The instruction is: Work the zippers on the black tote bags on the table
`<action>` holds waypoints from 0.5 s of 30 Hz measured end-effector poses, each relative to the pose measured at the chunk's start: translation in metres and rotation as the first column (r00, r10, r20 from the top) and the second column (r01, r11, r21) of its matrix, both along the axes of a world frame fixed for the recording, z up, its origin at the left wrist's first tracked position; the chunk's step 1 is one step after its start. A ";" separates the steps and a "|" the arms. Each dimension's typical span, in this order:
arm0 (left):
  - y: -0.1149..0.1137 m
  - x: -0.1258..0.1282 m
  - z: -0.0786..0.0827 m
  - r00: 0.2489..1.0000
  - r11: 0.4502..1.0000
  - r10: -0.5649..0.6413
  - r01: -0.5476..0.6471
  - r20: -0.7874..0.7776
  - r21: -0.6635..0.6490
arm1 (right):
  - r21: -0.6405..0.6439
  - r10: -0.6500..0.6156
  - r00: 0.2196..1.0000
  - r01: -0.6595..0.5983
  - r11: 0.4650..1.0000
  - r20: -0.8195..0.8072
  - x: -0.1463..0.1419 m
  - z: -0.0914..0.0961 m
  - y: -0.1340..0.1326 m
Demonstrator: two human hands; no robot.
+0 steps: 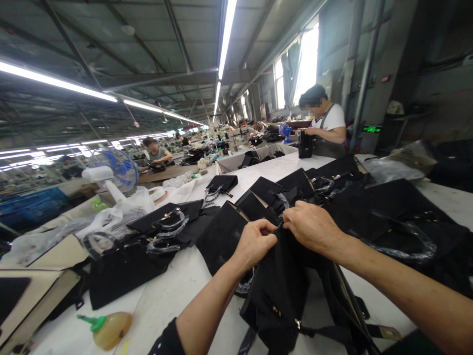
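Both hands pinch the far edge of a black handbag [281, 286] that lies tilted toward me, its gold-coloured fittings low down. My left hand [255, 242] grips that edge between thumb and fingers. Close beside it, my right hand [308, 227] has its fingers closed on the same edge, and the fingertips almost meet. What exactly lies between the fingertips is too small to make out. Just beyond the hands stand more black handbags [221, 236], their handles wrapped in clear plastic.
Black handbags [125, 271] lie to the left, others [406, 212] to the right. A glue bottle with a green cap [111, 329] lies on the white table [173, 301] at front left. A blue fan [120, 170] stands beyond plastic bags [118, 217]. Across the table a co-worker [328, 123] handles a black bag.
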State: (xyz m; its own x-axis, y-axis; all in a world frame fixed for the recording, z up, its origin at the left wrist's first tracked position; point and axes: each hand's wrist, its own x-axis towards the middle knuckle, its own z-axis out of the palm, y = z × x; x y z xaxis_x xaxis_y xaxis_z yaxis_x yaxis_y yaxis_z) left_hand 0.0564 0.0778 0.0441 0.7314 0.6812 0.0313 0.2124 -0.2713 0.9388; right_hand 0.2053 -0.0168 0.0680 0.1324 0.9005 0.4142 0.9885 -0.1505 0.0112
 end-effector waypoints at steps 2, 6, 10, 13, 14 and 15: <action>0.007 0.008 -0.001 1.000 0.997 0.017 -0.016 -0.016 0.073 | -0.002 0.003 1.000 -0.003 1.000 0.017 -0.001 0.000 0.002; 0.016 0.021 0.000 0.998 0.998 0.048 -0.046 -0.030 0.053 | -0.022 0.032 0.999 -0.032 0.999 0.034 -0.003 0.002 0.004; 0.018 0.020 0.006 0.990 0.979 0.008 0.021 -0.141 0.201 | 0.062 0.072 0.980 -0.061 0.996 -0.185 0.004 -0.001 -0.001; 0.015 0.009 0.009 0.981 0.961 0.105 -0.057 -0.165 0.272 | 0.253 0.215 0.872 -0.109 0.961 -0.440 0.010 -0.004 -0.015; 0.014 0.003 0.010 0.975 0.953 0.157 -0.108 -0.157 0.283 | 0.298 0.245 0.817 -0.094 0.950 -0.522 0.011 -0.005 -0.022; 0.011 -0.003 0.010 0.968 0.944 0.205 -0.158 -0.142 0.288 | 0.318 0.255 0.757 -0.066 0.946 -0.602 0.012 -0.006 -0.032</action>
State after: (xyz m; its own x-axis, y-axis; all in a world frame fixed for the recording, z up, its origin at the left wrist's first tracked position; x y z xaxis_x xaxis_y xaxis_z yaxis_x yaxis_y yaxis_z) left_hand 0.0537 0.0892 0.0539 0.6068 0.7854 0.1226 0.4296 -0.4538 0.7807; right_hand 0.2168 -0.0491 0.0625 0.3099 0.8026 0.5097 0.7653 0.1076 -0.6346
